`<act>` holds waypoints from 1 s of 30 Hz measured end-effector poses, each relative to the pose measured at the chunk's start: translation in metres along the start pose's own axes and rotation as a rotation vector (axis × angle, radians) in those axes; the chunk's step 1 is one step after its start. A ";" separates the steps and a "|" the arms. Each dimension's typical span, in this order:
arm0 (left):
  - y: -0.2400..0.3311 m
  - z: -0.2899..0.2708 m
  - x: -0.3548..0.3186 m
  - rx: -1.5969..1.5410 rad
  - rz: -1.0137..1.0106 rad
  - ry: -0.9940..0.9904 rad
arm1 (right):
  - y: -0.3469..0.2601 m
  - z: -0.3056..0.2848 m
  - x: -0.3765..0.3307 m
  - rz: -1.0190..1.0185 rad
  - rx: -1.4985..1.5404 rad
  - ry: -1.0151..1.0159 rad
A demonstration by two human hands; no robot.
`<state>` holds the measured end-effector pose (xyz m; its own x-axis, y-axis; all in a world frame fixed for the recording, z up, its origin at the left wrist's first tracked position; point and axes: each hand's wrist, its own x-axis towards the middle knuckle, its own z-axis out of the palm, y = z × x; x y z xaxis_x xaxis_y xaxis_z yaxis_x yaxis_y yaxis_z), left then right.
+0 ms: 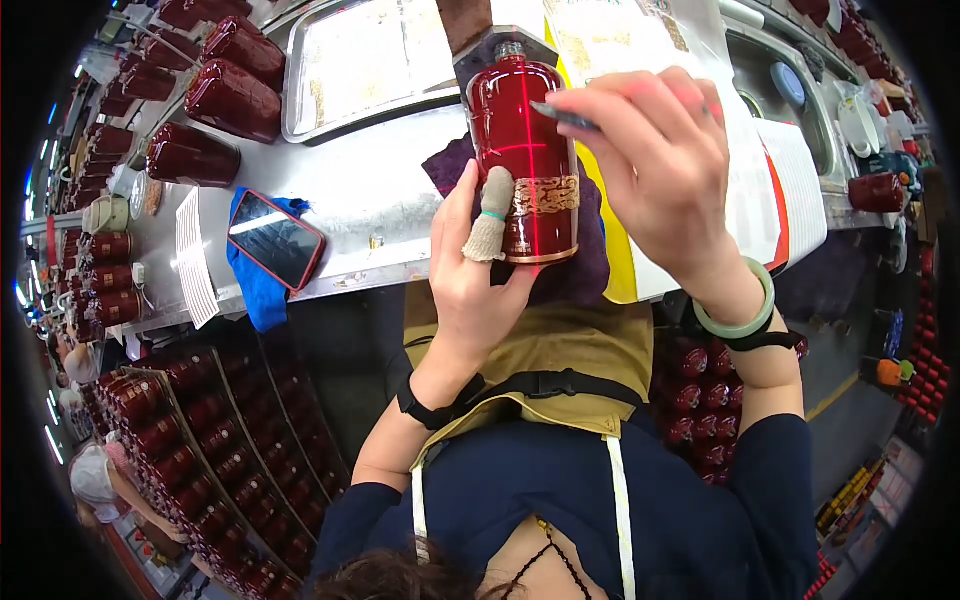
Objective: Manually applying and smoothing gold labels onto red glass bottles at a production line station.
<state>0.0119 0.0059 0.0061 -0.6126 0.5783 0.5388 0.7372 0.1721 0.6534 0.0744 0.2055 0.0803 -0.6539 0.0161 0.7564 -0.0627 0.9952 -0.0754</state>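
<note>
A glossy dark-red bottle [515,110] lies with its bare neck pointing away from me and its base toward me. My left hand [468,290] is closed round its lower left side, one finger wearing a knitted cloth finger cover [488,225]. Around the lower part of the bottle runs a gold patterned band [545,196]. Red light lines cross on the glass. My right hand [665,170] pinches a slim dark pointed tool [568,115], its tip over the bottle's upper right side; I cannot tell its exact kind. Purple cloth [593,245] is under the bottle.
A metal tray [300,85] with sheets stands behind at the left, near several red bottles [232,100]. A phone [275,240] lies on a blue cloth [245,290]. White sheets and a yellow edge [620,265] are at the right, before a sink [800,95]. Stacked bottles fill racks [215,430].
</note>
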 end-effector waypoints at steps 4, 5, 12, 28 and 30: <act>-0.005 -0.005 0.002 -0.067 -0.053 -0.045 | -0.027 -0.010 -0.014 -0.170 0.239 -0.093; -0.005 -0.005 0.002 -0.069 -0.065 -0.056 | -0.033 -0.012 -0.016 -0.263 0.321 -0.082; -0.001 0.001 0.004 -0.038 -0.034 0.007 | -0.017 -0.010 -0.017 -0.013 0.191 -0.044; 0.002 -0.003 0.004 0.022 0.016 -0.077 | -0.011 -0.017 -0.030 0.367 0.291 0.037; 0.005 -0.004 0.004 0.072 0.022 -0.097 | 0.004 -0.016 -0.034 0.469 0.316 0.187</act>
<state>0.0124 0.0060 0.0140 -0.5680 0.6564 0.4965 0.7711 0.2135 0.5999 0.1083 0.2103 0.0646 -0.5239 0.4927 0.6948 -0.0391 0.8010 -0.5974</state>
